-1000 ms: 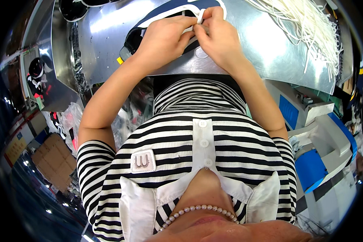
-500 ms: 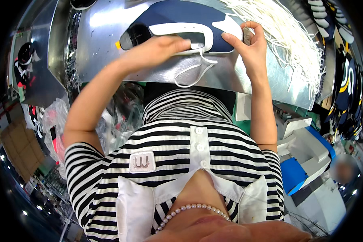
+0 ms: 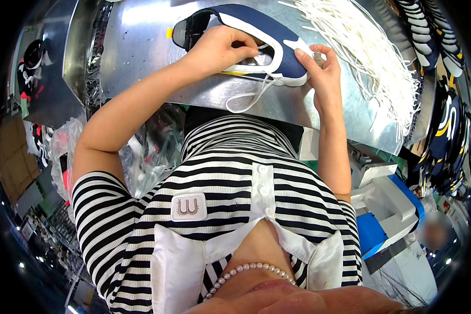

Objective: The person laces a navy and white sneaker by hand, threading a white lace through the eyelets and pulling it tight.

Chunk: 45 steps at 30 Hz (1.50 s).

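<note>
A navy shoe upper with white trim (image 3: 256,31) lies on the shiny metal table (image 3: 141,47). My left hand (image 3: 217,49) presses down on its middle, fingers curled over the white edge. My right hand (image 3: 319,65) grips the upper's right end, thumb and fingers pinched on it. A white lace (image 3: 248,97) hangs from the shoe in a loop toward the table's near edge.
A heap of white laces (image 3: 361,47) covers the table's right side. More navy and yellow shoe parts (image 3: 445,120) stack at the far right. A blue and white machine (image 3: 387,209) stands low on the right. Clear plastic bags (image 3: 152,152) sit under the table.
The shoe upper has slid nearer and lower on the table. My left hand moved right onto its middle, and my right hand dropped to its right end. The lace loop hangs lower.
</note>
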Tool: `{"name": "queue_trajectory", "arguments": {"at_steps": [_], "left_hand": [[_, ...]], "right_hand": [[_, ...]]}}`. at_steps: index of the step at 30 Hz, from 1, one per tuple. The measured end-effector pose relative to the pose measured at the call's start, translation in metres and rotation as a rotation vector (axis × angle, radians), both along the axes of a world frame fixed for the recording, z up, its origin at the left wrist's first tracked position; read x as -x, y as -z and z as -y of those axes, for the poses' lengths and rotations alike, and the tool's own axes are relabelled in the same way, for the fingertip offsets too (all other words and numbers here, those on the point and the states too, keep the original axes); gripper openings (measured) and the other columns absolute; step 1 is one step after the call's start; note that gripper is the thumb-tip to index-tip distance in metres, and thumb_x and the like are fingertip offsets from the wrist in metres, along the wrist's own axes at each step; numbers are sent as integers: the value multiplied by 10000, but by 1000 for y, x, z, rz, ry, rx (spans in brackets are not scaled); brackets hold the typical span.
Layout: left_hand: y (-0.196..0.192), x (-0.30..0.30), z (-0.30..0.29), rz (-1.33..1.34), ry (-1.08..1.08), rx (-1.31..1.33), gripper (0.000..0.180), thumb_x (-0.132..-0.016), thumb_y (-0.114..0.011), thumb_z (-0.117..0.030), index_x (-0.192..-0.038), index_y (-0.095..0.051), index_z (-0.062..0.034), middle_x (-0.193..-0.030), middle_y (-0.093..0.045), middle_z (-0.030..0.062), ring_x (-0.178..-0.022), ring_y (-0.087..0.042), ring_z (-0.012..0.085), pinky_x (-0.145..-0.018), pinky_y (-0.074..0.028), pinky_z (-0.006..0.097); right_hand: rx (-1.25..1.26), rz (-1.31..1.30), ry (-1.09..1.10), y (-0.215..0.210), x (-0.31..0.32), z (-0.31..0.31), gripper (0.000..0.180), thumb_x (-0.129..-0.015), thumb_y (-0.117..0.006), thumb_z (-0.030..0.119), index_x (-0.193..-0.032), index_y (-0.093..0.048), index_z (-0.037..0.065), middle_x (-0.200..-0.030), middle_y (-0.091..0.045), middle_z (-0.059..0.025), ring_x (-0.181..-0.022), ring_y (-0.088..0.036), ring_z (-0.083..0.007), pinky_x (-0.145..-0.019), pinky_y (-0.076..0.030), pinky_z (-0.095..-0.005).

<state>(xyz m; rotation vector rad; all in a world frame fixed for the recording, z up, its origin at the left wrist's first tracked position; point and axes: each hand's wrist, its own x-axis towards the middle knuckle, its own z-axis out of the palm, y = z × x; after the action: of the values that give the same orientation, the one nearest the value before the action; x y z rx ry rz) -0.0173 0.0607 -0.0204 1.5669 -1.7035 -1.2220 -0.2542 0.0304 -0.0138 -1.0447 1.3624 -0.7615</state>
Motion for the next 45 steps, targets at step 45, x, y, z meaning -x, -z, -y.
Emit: {"name": "queue_trajectory", "arguments": {"at_steps": [45], "left_hand": [[-31, 11, 10, -151, -192, -504, 476, -954, -621, -451, -1114, -651, -3, -1070, -675, 103, -951, -639, 199, -828, -520, 330]], "right_hand": [[103, 261, -37, 22, -20, 8, 250, -869, -715, 133, -1071, -630, 12, -782, -656, -25, -574, -507, -55, -537, -420, -220]]}}
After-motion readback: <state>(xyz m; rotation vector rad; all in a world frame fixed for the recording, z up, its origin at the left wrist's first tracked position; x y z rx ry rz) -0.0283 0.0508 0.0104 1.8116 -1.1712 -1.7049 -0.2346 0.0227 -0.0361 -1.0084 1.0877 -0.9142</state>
